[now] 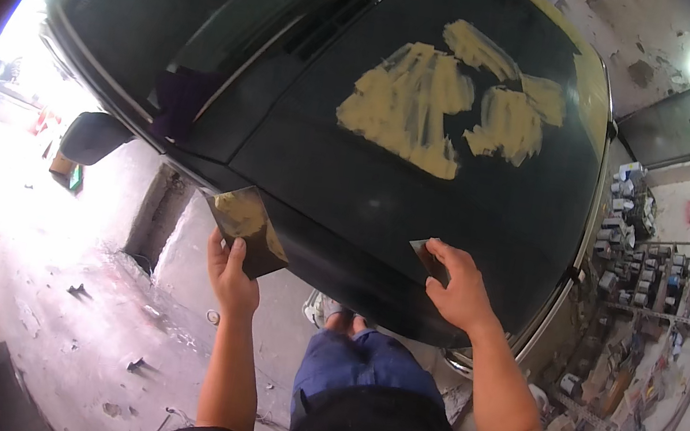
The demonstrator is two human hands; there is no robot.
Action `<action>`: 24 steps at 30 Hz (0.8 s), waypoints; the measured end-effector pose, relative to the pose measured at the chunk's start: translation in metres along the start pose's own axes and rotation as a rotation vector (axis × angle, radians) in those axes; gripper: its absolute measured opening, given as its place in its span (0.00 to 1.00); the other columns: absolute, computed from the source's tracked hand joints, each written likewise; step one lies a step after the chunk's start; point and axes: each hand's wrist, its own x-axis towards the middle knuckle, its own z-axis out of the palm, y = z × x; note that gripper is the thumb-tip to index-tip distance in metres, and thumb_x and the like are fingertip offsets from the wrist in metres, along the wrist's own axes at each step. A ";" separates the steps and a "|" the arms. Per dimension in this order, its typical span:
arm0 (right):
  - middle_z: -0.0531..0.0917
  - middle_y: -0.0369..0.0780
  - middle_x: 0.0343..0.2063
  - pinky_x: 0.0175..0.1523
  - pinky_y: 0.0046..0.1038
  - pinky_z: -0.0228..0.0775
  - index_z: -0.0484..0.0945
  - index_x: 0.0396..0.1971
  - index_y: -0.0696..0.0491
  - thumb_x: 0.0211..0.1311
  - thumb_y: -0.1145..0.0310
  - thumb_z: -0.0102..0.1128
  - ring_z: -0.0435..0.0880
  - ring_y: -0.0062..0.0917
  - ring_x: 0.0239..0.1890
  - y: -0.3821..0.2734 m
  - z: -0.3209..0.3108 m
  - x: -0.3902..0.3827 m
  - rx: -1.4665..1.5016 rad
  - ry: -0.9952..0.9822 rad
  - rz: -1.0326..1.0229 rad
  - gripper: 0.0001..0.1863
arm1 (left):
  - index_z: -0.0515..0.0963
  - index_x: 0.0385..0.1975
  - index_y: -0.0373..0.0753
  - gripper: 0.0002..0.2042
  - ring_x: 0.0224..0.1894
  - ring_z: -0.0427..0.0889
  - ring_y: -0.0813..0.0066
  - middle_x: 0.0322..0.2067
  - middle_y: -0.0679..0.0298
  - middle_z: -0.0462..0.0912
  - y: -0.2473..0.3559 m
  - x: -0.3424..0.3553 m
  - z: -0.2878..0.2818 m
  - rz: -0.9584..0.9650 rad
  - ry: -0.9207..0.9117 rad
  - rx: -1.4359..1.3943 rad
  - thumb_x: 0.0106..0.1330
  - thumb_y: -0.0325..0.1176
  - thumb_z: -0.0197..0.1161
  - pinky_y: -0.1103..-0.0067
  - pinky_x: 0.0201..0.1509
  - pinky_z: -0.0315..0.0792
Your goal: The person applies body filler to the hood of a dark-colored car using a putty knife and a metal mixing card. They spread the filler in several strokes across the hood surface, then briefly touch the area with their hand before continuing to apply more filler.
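Observation:
My left hand (231, 274) grips a square metal plate (249, 230) smeared with yellow paste, thumb on its top face, over the near edge of a dark car. My right hand (461, 288) is closed round a small metal scraper (428, 255) above the dark bonnet (382, 208). Farther up the bonnet are broad, streaky patches of yellow filler (402, 104), with more yellow along its far edge (587, 91).
The windscreen (198, 6) and wing mirror (93, 138) are at upper left. My feet stand beside the car on a stained pale floor (80, 319). Racks with many tins and tools (648, 279) line the right side, near a metal panel (689, 124).

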 end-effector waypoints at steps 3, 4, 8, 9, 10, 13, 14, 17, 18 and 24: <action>0.76 0.45 0.52 0.60 0.35 0.67 0.70 0.57 0.50 0.50 0.75 0.61 0.74 0.40 0.56 0.013 0.029 0.018 -0.182 -0.037 0.098 0.30 | 0.65 0.57 0.33 0.18 0.50 0.76 0.70 0.49 0.57 0.75 -0.056 0.035 -0.038 -0.077 0.047 0.054 0.67 0.24 0.50 0.75 0.57 0.69; 0.76 0.45 0.52 0.60 0.35 0.67 0.70 0.57 0.49 0.50 0.74 0.61 0.74 0.41 0.56 0.017 0.035 0.025 -0.236 -0.048 0.141 0.30 | 0.65 0.57 0.33 0.18 0.50 0.76 0.71 0.49 0.58 0.75 -0.072 0.048 -0.043 -0.083 0.068 0.058 0.66 0.24 0.50 0.75 0.57 0.68; 0.75 0.46 0.53 0.61 0.34 0.66 0.69 0.58 0.52 0.51 0.76 0.60 0.75 0.39 0.56 0.048 0.051 0.042 -0.059 0.080 0.171 0.30 | 0.69 0.51 0.29 0.15 0.53 0.73 0.65 0.51 0.55 0.73 -0.120 0.103 -0.056 0.040 0.107 0.269 0.65 0.24 0.51 0.75 0.57 0.67; 0.75 0.46 0.53 0.62 0.33 0.65 0.69 0.58 0.53 0.51 0.77 0.60 0.75 0.38 0.57 0.056 0.055 0.042 0.029 0.105 0.192 0.30 | 0.72 0.47 0.26 0.12 0.54 0.73 0.59 0.52 0.51 0.72 -0.129 0.121 -0.058 0.079 0.119 0.312 0.65 0.23 0.53 0.74 0.57 0.68; 0.75 0.47 0.53 0.62 0.33 0.65 0.68 0.58 0.53 0.52 0.77 0.59 0.75 0.37 0.57 0.064 0.057 0.041 0.107 0.130 0.219 0.30 | 0.70 0.49 0.27 0.13 0.54 0.73 0.61 0.52 0.51 0.72 -0.140 0.131 -0.055 0.085 0.114 0.305 0.66 0.23 0.51 0.74 0.57 0.67; 0.75 0.47 0.55 0.64 0.29 0.62 0.67 0.59 0.56 0.53 0.79 0.58 0.73 0.34 0.61 0.068 0.057 0.036 0.187 0.143 0.324 0.29 | 0.67 0.55 0.30 0.16 0.55 0.73 0.65 0.53 0.54 0.72 -0.153 0.163 -0.035 0.065 0.099 0.238 0.68 0.24 0.49 0.74 0.59 0.67; 0.74 0.48 0.56 0.64 0.29 0.62 0.66 0.59 0.57 0.54 0.79 0.57 0.72 0.33 0.62 0.071 0.057 0.036 0.208 0.152 0.341 0.29 | 0.65 0.57 0.30 0.18 0.55 0.73 0.65 0.53 0.55 0.72 -0.154 0.170 -0.027 0.031 0.098 0.175 0.68 0.25 0.48 0.74 0.59 0.67; 0.73 0.48 0.58 0.65 0.29 0.60 0.66 0.60 0.58 0.53 0.80 0.56 0.71 0.33 0.63 0.065 0.055 0.039 0.193 0.156 0.379 0.30 | 0.66 0.56 0.33 0.17 0.51 0.74 0.71 0.50 0.59 0.74 -0.164 0.178 -0.029 0.037 0.002 0.068 0.68 0.26 0.50 0.76 0.58 0.67; 0.73 0.48 0.58 0.66 0.30 0.59 0.65 0.60 0.59 0.54 0.80 0.56 0.71 0.33 0.63 0.067 0.054 0.039 0.210 0.180 0.382 0.30 | 0.66 0.56 0.32 0.17 0.51 0.74 0.71 0.50 0.59 0.74 -0.170 0.178 -0.026 0.037 -0.003 0.060 0.68 0.26 0.50 0.75 0.59 0.67; 0.72 0.50 0.58 0.68 0.33 0.56 0.64 0.60 0.61 0.55 0.79 0.56 0.70 0.37 0.63 0.090 0.059 0.028 0.282 0.288 0.365 0.30 | 0.63 0.58 0.32 0.18 0.55 0.72 0.68 0.53 0.57 0.72 -0.180 0.170 -0.035 0.078 -0.017 0.129 0.69 0.26 0.47 0.72 0.61 0.66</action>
